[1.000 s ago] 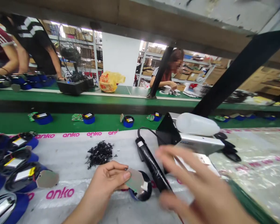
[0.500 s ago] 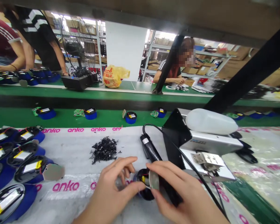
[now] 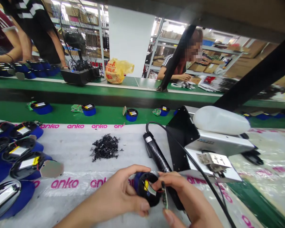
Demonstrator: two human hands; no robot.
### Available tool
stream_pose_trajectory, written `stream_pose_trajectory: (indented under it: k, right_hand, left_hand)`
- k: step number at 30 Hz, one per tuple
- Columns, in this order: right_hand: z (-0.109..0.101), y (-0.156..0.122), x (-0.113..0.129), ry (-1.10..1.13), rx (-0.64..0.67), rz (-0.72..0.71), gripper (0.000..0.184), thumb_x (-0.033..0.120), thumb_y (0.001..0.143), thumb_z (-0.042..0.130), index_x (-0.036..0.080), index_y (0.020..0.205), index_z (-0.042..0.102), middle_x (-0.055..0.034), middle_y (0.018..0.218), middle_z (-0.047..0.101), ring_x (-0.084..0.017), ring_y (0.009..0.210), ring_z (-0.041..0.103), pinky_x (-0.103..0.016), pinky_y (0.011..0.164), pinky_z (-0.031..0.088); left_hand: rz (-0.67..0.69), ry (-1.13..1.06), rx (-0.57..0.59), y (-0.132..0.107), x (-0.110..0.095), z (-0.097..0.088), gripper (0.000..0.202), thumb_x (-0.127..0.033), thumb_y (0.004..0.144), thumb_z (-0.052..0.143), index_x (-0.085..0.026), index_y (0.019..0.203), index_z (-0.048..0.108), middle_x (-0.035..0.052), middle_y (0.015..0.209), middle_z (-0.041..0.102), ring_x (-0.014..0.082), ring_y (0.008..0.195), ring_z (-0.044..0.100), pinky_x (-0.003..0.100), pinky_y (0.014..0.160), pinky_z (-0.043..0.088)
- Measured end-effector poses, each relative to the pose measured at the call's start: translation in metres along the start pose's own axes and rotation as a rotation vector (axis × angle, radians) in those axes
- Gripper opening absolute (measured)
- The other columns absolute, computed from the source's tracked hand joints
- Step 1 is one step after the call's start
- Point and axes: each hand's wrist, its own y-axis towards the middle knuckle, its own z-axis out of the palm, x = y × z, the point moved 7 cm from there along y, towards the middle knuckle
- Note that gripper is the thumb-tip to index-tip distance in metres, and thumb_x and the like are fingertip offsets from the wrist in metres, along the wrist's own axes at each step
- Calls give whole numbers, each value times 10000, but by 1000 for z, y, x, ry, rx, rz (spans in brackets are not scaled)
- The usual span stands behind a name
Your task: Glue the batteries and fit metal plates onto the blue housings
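Observation:
My left hand (image 3: 120,194) is wrapped round a round blue-and-black plastic housing (image 3: 140,183), tilted so its hollow side shows. Inside sits a battery (image 3: 151,190) with yellow tape at one end. Between the fingers and thumb of my right hand (image 3: 188,196) is a circuit board (image 3: 165,198), held almost edge-on beside the housing's rim. Thin wires show between the housing and the board. Behind my right hand lies a black cylindrical electric screwdriver (image 3: 156,153) with a cord. My fingers hide part of the housing and of the board.
A pile of small black parts (image 3: 106,147) lies ahead. Several blue housings (image 3: 26,163) crowd the left, and more stand on the green belt (image 3: 106,115). At right stands a metal machine (image 3: 211,142) topped by a white bottle (image 3: 220,120). Co-workers sit and stand beyond.
My left hand has closed round the housing, which is now raised and more visible. My right hand has turned the board edge-on and moved it slightly right. The view has shifted a little.

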Motion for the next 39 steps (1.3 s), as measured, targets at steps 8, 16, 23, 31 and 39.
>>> stream_pose_trajectory:
  k: [8,16,23,31,39]
  right_hand:
    - [-2,1,8,-55,25,-13,416,188,891,541,274,1289,454,-4,1168,602,-28,1099,629,-67,976,480]
    - [-4,8,26,-303,-5,-160,370,191,892,528,233,1260,535,11,1182,617,-3,1110,620,-22,1035,410]
    - [11,16,25,-374,100,-208,389,139,970,479,209,1329,610,-53,1298,553,-45,1230,557,-99,1075,441]
    - [10,22,27,-393,114,-267,296,195,985,525,229,1220,702,70,1348,582,-10,1279,536,-93,1142,350]
    - [13,18,24,-508,242,-271,306,249,956,588,260,1238,704,-9,1396,533,-213,1332,447,-343,1045,550]
  left_hand:
    - [-7,-29,-194,10,11,-5,694,-395,780,791,-96,1349,530,70,689,718,150,507,673,178,481,529]
    - [-1,95,-288,10,3,1,415,-392,832,675,-150,1152,570,6,625,633,99,393,554,139,352,414]
    - [11,70,-261,11,-1,1,405,-361,783,679,-173,1112,536,-33,522,563,115,392,538,148,352,399]
    - [-42,-286,-12,3,-1,-8,830,-299,685,801,-70,1412,472,134,872,735,200,662,729,298,689,590]
    - [-29,-231,-33,9,3,-7,891,-594,699,833,-99,1391,571,123,754,742,187,611,725,246,618,585]
